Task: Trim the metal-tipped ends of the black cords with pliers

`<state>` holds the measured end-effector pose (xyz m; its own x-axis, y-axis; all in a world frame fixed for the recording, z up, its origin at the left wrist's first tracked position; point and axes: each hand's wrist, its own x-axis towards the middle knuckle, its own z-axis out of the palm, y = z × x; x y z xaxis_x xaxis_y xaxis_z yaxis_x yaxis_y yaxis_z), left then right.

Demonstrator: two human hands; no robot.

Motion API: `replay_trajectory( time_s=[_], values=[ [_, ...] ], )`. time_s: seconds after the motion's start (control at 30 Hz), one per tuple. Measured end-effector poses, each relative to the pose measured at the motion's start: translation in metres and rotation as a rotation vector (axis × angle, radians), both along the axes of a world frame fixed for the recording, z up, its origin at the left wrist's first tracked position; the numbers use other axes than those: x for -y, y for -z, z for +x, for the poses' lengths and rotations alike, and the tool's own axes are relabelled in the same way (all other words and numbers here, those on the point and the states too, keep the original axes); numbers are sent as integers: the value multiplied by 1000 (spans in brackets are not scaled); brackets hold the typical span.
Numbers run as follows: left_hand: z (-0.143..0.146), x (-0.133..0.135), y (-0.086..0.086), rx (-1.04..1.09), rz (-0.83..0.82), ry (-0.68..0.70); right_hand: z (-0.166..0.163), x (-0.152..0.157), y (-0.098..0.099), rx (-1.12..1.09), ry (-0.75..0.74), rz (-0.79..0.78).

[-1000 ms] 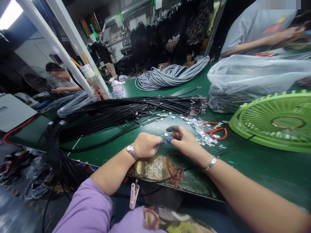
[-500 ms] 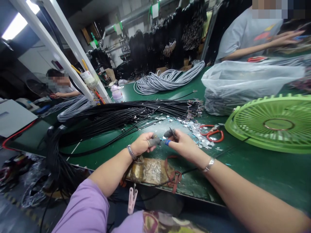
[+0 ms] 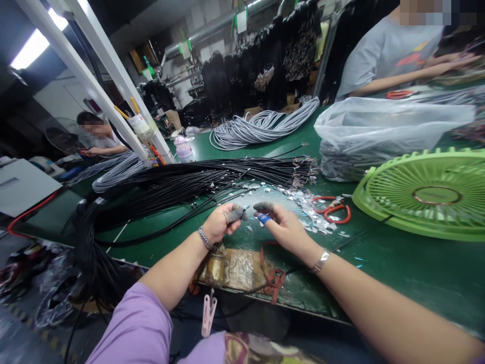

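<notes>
My left hand (image 3: 230,218), with grey covers on its fingertips, pinches a cable end whose small blue-and-white wire tip (image 3: 246,208) sticks out toward the right. Facing it is my right hand (image 3: 278,220), thumb and forefinger parted. That thumb has blue tape (image 3: 264,218) and the forefinger a grey cover; whether anything lies in the palm is hidden. Below the hands a tape-wrapped board (image 3: 238,267) with a reddish-brown strap (image 3: 276,281) sits at the table edge. Behind them a large bundle of black cables (image 3: 189,184) ends in stripped wires (image 3: 303,171).
Scraps of foil (image 3: 308,210) and red-handled scissors (image 3: 335,211) lie right of my hands. Farther right are a green fan cover (image 3: 401,194) and a plastic bag (image 3: 356,136). Grey cable coils (image 3: 261,129) lie behind. A pink clothespin (image 3: 208,313) hangs at the front edge. Two other people sit nearby.
The dark pointed tool seen between my right fingers is no longer visible. My right thumb and forefinger have spread apart, and the left hand's wire tip now shows.
</notes>
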<state>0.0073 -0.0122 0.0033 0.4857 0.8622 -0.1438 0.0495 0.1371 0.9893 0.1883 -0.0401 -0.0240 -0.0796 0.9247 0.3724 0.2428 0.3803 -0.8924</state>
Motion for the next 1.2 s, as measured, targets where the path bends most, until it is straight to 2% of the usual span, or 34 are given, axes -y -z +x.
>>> replay_trajectory(
  time_s=[0.17,0.33,0.4,0.57,0.63,0.7,0.83,0.9,0.97,1.1,1.2],
  values=[
    [1,1,0,-60,24,24,-2,3,1,-18,-35,12],
    [3,-1,11,-188,128,51,-1,1,1,60,-7,25],
    [3,-1,14,-243,265,49,0,1,1,125,17,25],
    [-1,7,9,-654,911,-32,-1,0,2,216,35,2],
    [-3,10,5,-765,998,-23,-1,-1,1,216,39,-10],
    [-3,11,1,-731,906,25,-1,-1,0,204,27,-24],
    [-2,6,-2,-418,362,177,-1,0,-6,138,-49,-56],
    [-1,3,-2,-297,163,216,-2,1,-7,88,-65,-76],
    [0,2,-2,-238,88,211,-4,2,-6,22,-75,-122],
    [1,2,-3,-181,47,156,-7,3,-2,-129,-137,-254],
    [2,1,-5,-127,5,114,-6,3,-1,-134,-169,-248]
  ],
)
